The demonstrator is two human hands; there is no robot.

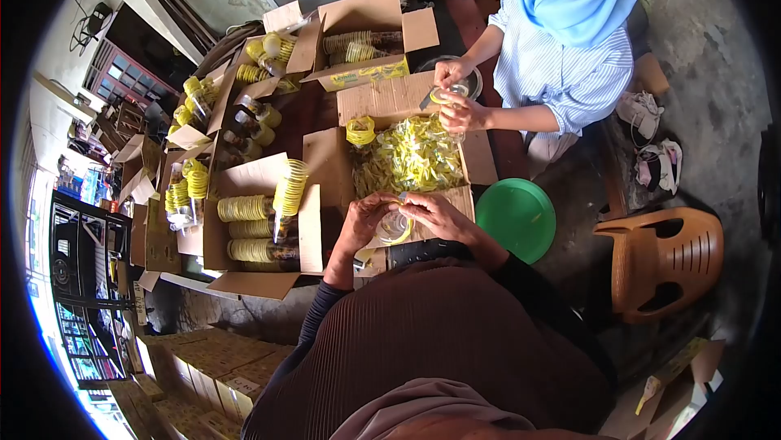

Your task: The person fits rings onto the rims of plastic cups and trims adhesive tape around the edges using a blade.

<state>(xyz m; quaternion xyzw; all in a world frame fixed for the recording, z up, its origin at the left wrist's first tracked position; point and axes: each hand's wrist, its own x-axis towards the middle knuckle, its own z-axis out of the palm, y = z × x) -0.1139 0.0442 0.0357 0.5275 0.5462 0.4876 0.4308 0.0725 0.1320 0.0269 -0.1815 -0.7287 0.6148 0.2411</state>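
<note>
Both of my hands meet at the near edge of an open cardboard box (400,100) filled with small yellow-and-clear packets (415,155). My left hand (368,218) and my right hand (436,215) have their fingertips pinched close together; whatever small thing is between them is too small to name. Just below the fingers is a clear round container with a yellow rim (395,228). A few yellow rings (360,130) sit in the box's far left corner. To the left, a stack of yellow-rimmed containers (290,188) leans upright on a box of similar stacks (244,209).
Across the box, a co-worker's hands (460,106) hold a clear yellow-rimmed container. A green round lid or tray (516,220) is at the right, with a brown plastic chair (667,263) beyond it. More cardboard boxes (362,65) of containers stand at the back and left.
</note>
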